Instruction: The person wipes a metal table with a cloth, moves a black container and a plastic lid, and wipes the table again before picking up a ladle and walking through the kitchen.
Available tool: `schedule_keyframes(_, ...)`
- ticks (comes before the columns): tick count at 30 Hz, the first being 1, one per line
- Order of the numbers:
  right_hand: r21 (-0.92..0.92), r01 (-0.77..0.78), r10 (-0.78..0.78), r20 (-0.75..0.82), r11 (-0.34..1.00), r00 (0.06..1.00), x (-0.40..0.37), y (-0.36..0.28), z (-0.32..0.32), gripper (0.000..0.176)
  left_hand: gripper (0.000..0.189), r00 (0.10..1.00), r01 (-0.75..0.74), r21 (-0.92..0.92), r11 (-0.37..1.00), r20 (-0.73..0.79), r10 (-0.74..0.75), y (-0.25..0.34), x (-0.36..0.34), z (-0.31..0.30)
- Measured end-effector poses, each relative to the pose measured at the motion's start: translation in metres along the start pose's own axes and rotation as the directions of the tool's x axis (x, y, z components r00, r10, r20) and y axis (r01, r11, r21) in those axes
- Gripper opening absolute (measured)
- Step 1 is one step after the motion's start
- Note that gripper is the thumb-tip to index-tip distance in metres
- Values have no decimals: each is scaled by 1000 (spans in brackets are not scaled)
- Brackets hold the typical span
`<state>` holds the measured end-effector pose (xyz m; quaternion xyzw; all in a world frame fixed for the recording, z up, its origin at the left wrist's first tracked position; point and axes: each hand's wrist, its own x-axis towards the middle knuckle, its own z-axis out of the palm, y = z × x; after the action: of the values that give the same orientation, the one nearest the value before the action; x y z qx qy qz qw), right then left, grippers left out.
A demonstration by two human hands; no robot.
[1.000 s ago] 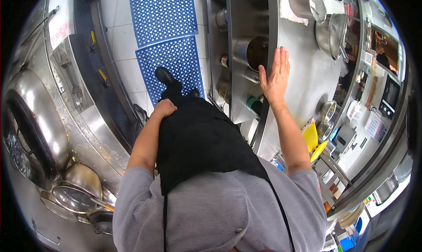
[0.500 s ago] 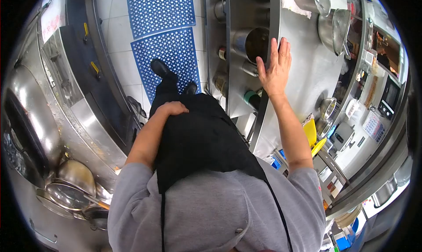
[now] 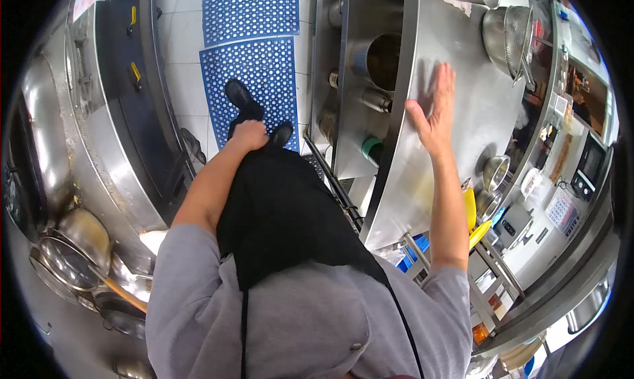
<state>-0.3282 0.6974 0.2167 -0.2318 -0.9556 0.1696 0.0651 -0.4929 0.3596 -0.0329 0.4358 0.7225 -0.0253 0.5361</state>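
Observation:
My right hand (image 3: 436,111) is over the steel counter (image 3: 462,68) near its front edge, fingers stretched out and thumb apart, holding nothing. Whether its palm touches the surface is unclear. My left hand (image 3: 249,136) hangs in front of the black apron (image 3: 284,214), above the blue mat, with its fingers curled down. What it holds, if anything, is hidden.
Below the counter, a shelf holds a large steel pot (image 3: 383,62) and a green-topped container (image 3: 372,149). Strainers (image 3: 517,38) and bowls (image 3: 495,172) line the counter's far side. The stove side (image 3: 125,148) has yellow-handled valves (image 3: 136,74) and pans (image 3: 69,263).
My left hand has moved forward off the apron and its fingers have curled. My right hand has lifted from the counter's edge and shifted inward over the surface. The view has shifted slightly.

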Motion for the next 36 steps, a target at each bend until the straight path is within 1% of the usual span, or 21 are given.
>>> schedule_keyframes(1,-7,-28,28,-22,1000,999,-14,10,1,91,30,996,-89,-79,993,19,91,11,18,2)
schedule_keyframes(2,-21,-48,46,-63,999,997,-28,18,5,88,27,958,-264,-46,963,-128,257,26,31,9)
schedule_keyframes(3,-50,-51,47,-77,997,996,-35,22,8,87,23,906,-348,-60,936,-279,319,44,51,22)
schedule_keyframes(4,-78,-53,46,-92,996,995,-40,24,13,86,20,867,-395,-94,914,-369,336,74,52,13)
schedule_keyframes(5,-104,-55,44,-107,993,993,-43,26,18,85,18,805,-498,-131,857,-436,402,96,69,17)
schedule_keyframes(6,-104,-72,59,-122,992,991,-42,25,19,83,24,825,-508,-197,838,-389,409,119,78,14)
schedule_keyframes(7,-103,-75,63,-118,992,991,-42,25,19,84,33,786,-545,-204,813,-461,412,142,85,15)
schedule_keyframes(8,-102,-79,68,-114,992,991,-43,26,18,84,56,790,-551,-228,803,-454,413,162,105,24)
schedule_keyframes(10,-87,-91,81,-114,992,990,-43,27,18,84,78,741,-551,-237,800,-580,338,200,126,36)
schedule_keyframes(13,-47,-105,99,-124,993,987,-44,30,19,83,91,754,-502,-297,812,-611,243,243,160,42)
schedule_keyframes(16,-23,-106,102,-132,994,986,-44,33,20,83,87,781,-441,-305,844,-593,194,266,162,31)
schedule_keyframes(19,-16,-108,105,-130,994,986,-44,34,19,82,81,765,-442,-279,853,-613,196,275,182,38)
schedule_keyframes(21,-5,-116,115,-128,993,985,-44,35,20,82,75,719,-632,-519,575,-670,185,280,218,66)
schedule_keyframes(23,3,-124,123,-138,992,983,-43,34,20,82,69,699,-705,-619,346,-689,191,281,235,73)
schedule_keyframes(24,6,-126,125,-139,992,982,-43,34,21,82,67,696,-715,-633,296,-686,213,281,242,74)
schedule_keyframes(26,7,-113,113,-140,994,984,-44,36,21,81,65,675,-728,-557,400,-682,280,279,243,82)
schedule_keyframes(28,10,-108,108,-141,994,984,-43,36,22,80,64,656,-686,-308,659,-653,378,269,229,74)
schedule_keyframes(31,8,-109,109,-135,994,985,-43,34,21,78,66,583,-687,-90,721,-661,473,256,194,78)
schedule_keyframes(32,7,-101,101,-137,995,985,-43,34,21,77,68,525,-726,-26,687,-667,529,251,191,85)
schedule_keyframes(35,8,-98,98,-125,995,987,-45,31,22,72,69,607,-739,-191,646,-605,516,231,173,105)
schedule_keyframes(36,-3,-99,98,-124,995,987,-46,31,23,71,71,684,-694,-293,658,-556,473,223,142,81)
